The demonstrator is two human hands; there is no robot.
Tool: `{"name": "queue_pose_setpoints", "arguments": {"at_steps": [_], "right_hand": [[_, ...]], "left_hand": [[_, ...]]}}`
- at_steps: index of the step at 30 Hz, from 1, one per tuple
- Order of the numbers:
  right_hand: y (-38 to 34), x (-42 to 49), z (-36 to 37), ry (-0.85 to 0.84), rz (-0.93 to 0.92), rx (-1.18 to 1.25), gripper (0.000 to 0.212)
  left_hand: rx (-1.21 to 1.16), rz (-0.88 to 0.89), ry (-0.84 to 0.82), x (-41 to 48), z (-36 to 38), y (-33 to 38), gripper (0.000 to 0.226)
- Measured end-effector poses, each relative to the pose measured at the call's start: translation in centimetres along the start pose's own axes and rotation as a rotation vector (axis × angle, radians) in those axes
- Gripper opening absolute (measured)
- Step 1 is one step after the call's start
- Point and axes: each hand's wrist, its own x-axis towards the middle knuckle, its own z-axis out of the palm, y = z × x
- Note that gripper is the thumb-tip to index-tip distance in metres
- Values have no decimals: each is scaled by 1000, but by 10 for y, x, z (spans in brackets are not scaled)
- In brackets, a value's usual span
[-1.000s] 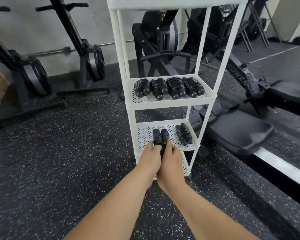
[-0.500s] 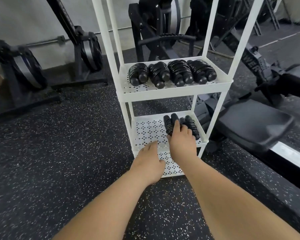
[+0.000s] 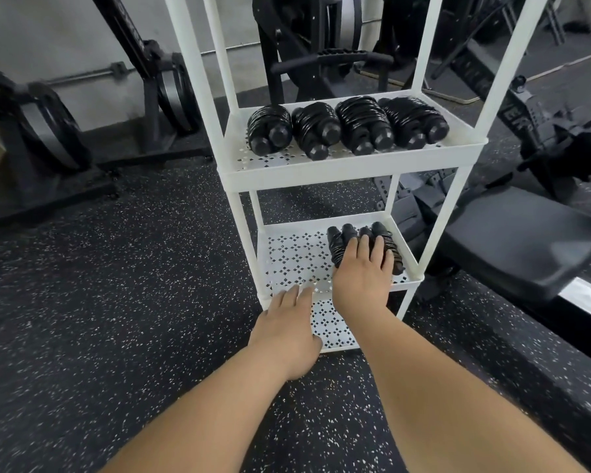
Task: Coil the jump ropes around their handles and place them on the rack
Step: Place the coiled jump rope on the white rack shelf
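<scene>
The right hand (image 3: 362,281) lies with fingers nearly straight across two black coiled jump ropes (image 3: 340,238) at the right edge of the white rack's (image 3: 355,172) middle shelf. Its thumb is hidden. The left hand (image 3: 287,332) hangs relaxed at that shelf's front edge, holding nothing, its fingertips blurred. Four more coiled ropes (image 3: 348,128) line the shelf above.

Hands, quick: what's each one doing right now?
Left hand: open, holding nothing, by the shelf's front edge.
Right hand: open, resting flat on the coiled jump ropes.
</scene>
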Motion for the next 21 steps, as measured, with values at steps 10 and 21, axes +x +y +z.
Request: {"name": "queue_pose_setpoints", "arguments": {"at_steps": [10,21], "right_hand": [[3,-10,-12,-25,-18,-1,82],[2,-18,-34,-72,-83,1,79]], "left_hand": [[-6,4,41,-12,-9,2,89],[19,23,51,-32,-12,-2,89]]}}
